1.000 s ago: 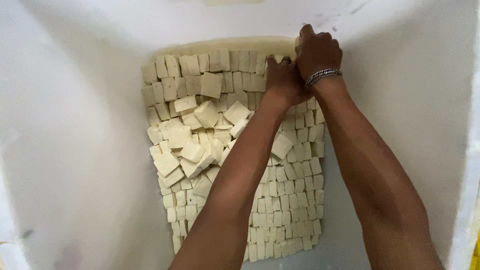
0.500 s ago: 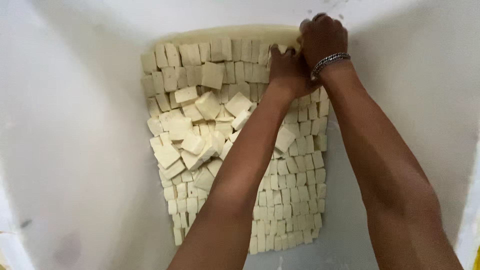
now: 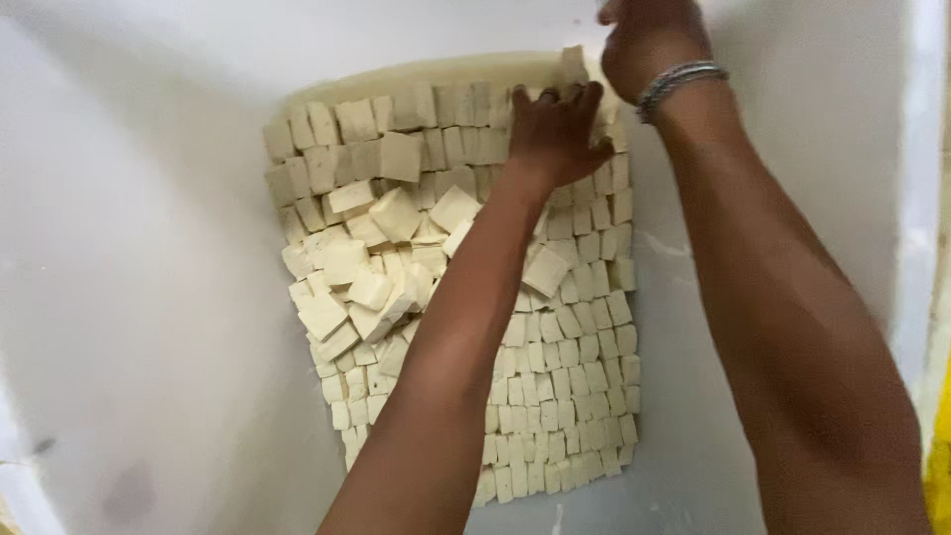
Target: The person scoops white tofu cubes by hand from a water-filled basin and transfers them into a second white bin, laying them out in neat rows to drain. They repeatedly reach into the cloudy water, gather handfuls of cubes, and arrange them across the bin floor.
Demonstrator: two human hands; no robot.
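Head view, looking down into a white tub point(image 3: 149, 297) whose floor is carrying a cut slab of pale cubes point(image 3: 555, 396). Both hands are working at the slab's far right corner. Left hand point(image 3: 555, 129) is lying palm down on the far rows, fingers spread and pressing flat onto the cubes, closing around nothing. Right hand point(image 3: 649, 45) is sitting just beyond it at the top edge, partly cut off by the frame, fingers curled inward; one cube point(image 3: 572, 67) is standing up between the two hands, touching the left fingertips and just beside the right fingers, but whether the right hand is actually pinching it cannot be told. A metal bracelet point(image 3: 682, 81) is ringing the right wrist. Loose, tumbled cubes point(image 3: 376, 267) are lying in a heap on the slab's left half, well apart from both hands; the near rows are sitting in tidy lines. Against the frame half a second earlier: both hands are placed at the same far right corner, and the heap is looking unchanged.
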